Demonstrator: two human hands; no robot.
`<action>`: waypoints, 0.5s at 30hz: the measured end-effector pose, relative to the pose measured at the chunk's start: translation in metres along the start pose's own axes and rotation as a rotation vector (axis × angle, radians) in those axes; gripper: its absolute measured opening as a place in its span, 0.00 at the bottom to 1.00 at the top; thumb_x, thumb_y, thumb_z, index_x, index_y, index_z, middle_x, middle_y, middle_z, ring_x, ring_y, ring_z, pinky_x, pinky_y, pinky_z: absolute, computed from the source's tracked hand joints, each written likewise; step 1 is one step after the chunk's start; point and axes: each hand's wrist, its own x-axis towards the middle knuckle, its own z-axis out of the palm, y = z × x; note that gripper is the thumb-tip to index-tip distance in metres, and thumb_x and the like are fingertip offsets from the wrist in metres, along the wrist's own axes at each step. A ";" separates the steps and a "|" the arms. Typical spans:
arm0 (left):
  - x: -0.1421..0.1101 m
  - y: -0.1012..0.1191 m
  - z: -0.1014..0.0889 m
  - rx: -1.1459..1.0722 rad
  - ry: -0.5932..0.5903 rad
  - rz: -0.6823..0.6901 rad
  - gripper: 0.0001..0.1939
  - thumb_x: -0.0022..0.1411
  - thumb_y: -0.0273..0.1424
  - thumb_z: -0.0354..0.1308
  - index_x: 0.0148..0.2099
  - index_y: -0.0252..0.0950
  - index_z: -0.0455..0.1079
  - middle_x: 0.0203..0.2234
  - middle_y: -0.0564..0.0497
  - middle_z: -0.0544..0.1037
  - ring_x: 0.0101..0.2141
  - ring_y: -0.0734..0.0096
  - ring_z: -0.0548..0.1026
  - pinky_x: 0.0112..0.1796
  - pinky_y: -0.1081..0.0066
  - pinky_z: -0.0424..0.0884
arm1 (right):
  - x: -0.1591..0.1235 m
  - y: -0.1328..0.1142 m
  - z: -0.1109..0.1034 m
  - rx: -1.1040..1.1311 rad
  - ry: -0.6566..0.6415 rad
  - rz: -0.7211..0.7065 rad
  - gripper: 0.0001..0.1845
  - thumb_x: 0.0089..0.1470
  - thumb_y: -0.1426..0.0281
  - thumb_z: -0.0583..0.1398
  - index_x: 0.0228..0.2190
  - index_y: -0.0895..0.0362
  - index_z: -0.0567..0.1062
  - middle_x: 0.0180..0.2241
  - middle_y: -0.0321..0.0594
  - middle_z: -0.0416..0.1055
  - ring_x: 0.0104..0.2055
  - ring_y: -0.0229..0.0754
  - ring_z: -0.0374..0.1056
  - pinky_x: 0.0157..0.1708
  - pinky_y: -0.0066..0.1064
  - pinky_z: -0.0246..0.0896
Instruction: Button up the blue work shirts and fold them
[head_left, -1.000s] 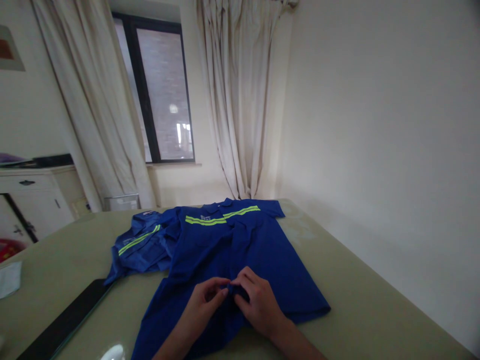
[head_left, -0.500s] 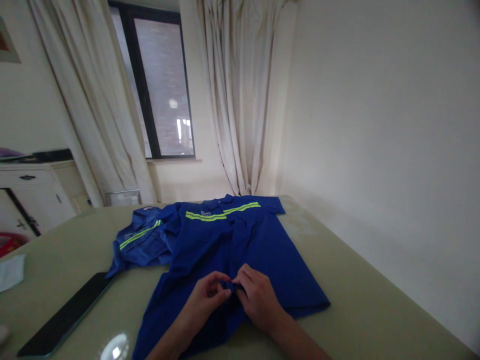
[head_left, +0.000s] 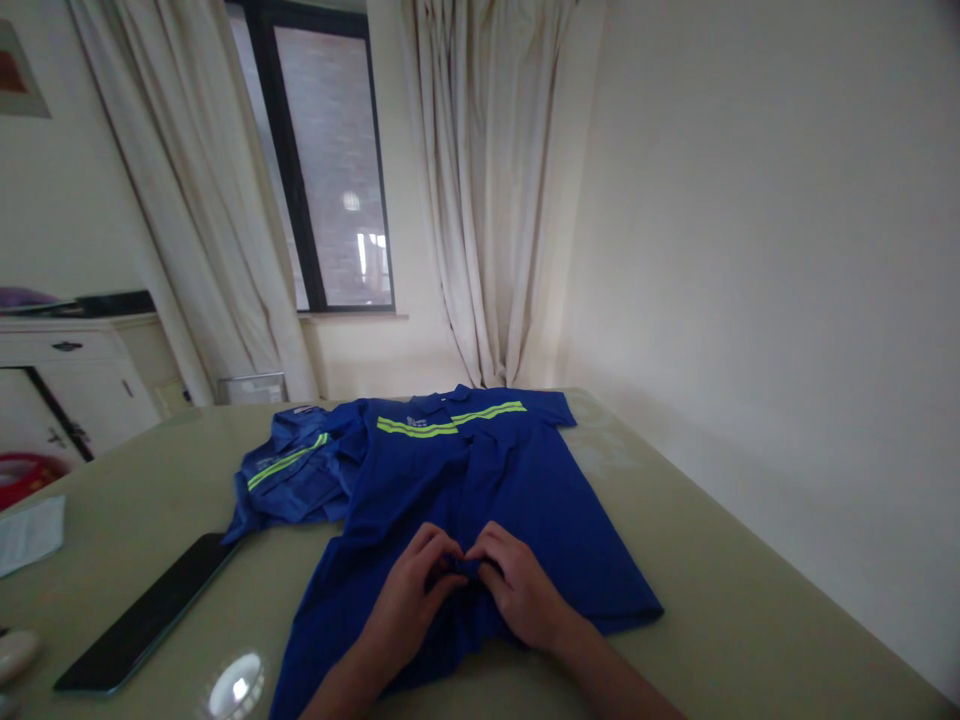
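A blue work shirt (head_left: 420, 490) with yellow-green reflective stripes lies spread on the table, its collar toward the window. Close to its lower hem, my left hand (head_left: 420, 585) pinches a bit of the front edge between thumb and fingers. My right hand (head_left: 517, 585) grips the same bunched fabric from the other side, the fingertips of both hands almost meeting. Whether a button sits between them is hidden. Beside the shirt's left sleeve lies a second blue striped garment (head_left: 296, 480), crumpled and partly overlapped.
A long black flat object (head_left: 146, 615) lies on the greenish table (head_left: 750, 620) at left, near a pale paper (head_left: 31, 535). A white rounded object (head_left: 16, 655) shows at the left edge. A wall borders the table's right side; curtains (head_left: 487, 200) and a window stand behind.
The view has shifted slightly, moving the scene a little to the right. Both hands stay on the shirt's front edge, with the left fingers curled closer around the fabric.
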 end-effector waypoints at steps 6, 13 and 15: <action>0.000 -0.013 0.009 0.076 0.057 0.026 0.07 0.66 0.30 0.55 0.46 0.42 0.72 0.39 0.50 0.77 0.42 0.64 0.75 0.46 0.66 0.70 | 0.005 0.000 -0.001 0.121 0.051 0.077 0.10 0.58 0.77 0.57 0.34 0.54 0.78 0.35 0.37 0.72 0.40 0.40 0.69 0.42 0.30 0.60; -0.001 -0.011 0.010 -0.003 0.047 0.000 0.09 0.69 0.36 0.54 0.46 0.42 0.73 0.39 0.50 0.80 0.42 0.63 0.78 0.45 0.67 0.71 | 0.005 -0.002 0.001 0.077 0.122 0.110 0.07 0.58 0.76 0.58 0.31 0.55 0.76 0.32 0.34 0.70 0.36 0.38 0.66 0.38 0.28 0.56; -0.001 -0.007 0.009 -0.040 0.031 0.002 0.10 0.70 0.37 0.53 0.48 0.42 0.74 0.41 0.50 0.81 0.43 0.63 0.78 0.47 0.68 0.71 | 0.005 -0.003 -0.001 0.064 0.126 0.143 0.05 0.57 0.74 0.60 0.29 0.55 0.75 0.30 0.33 0.69 0.34 0.37 0.65 0.35 0.28 0.55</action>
